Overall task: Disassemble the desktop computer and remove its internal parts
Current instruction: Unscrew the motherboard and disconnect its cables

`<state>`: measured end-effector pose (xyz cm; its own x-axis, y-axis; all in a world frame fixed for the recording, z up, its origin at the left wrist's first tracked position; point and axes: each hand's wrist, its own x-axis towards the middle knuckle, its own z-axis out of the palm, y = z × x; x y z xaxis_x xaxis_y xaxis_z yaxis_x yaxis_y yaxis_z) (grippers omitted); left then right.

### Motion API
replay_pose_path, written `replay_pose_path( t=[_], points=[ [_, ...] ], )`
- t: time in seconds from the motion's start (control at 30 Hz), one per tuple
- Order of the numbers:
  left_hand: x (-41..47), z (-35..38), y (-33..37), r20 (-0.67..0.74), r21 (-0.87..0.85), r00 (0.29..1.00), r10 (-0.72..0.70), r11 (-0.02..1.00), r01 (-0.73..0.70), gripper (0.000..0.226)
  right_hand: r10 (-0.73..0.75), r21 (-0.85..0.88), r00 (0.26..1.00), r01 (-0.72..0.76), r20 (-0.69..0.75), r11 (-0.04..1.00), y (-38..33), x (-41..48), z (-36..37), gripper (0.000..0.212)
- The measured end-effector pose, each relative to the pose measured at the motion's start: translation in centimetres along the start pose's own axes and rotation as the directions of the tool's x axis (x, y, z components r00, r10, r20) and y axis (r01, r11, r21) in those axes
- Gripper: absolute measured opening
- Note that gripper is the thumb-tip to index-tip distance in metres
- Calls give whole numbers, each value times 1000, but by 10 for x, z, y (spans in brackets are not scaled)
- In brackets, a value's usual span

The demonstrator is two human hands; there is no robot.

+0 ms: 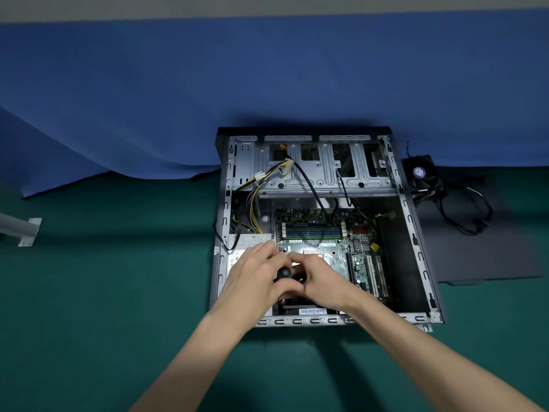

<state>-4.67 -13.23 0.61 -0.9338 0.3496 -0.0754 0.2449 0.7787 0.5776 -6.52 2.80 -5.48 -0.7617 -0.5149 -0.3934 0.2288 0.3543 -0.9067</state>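
A grey metal bracket (28,231) sits at the far left edge of the green tabletop (104,292), well apart from everything else, with a wide bare stretch of green between it and the open grey steel desktop computer case (221,257). A blue cloth (178,99) hangs behind, its hem touching the tabletop at the case's far left corner.

The case lies on its side, open face up. Its near rim meets both forearms, which reach in over it. Inside, along the left wall, lies a silver power supply box (246,240). The green motherboard (315,230) fills the floor to its right.

The hands are close together over the near left part of the board. The left hand (252,278) curls round the black round-handled screwdriver (284,273). The right hand (318,278) has its fingers bent in against the same tool, and I cannot tell if they grip it.

Right of the case, a dark grey flat panel (490,257) lies on the tabletop, with a black square fan (420,173) and loose black cables (469,215) at its far end, just beside the case wall.
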Motion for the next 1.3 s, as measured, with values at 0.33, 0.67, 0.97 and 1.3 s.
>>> replay_pose_path(
  t=[0.33,0.67,0.97,1.3],
  points=[
    [1,0,1,39,11,999,9,1000,-9,37,-12,-52,1000,11,-18,999,5,2,0,28],
    [4,0,0,44,15,999,13,1000,-14,41,-19,-21,1000,19,-5,1000,2,2,0,24],
    [2,4,2,19,30,999,-25,999,25,35,0,33,1000,1,-15,999,3,0,-1,23],
    [5,4,5,22,-24,1000,21,1000,-21,33,-37,-87,998,33,-43,996,1,-1,-2,21]
  ],
)
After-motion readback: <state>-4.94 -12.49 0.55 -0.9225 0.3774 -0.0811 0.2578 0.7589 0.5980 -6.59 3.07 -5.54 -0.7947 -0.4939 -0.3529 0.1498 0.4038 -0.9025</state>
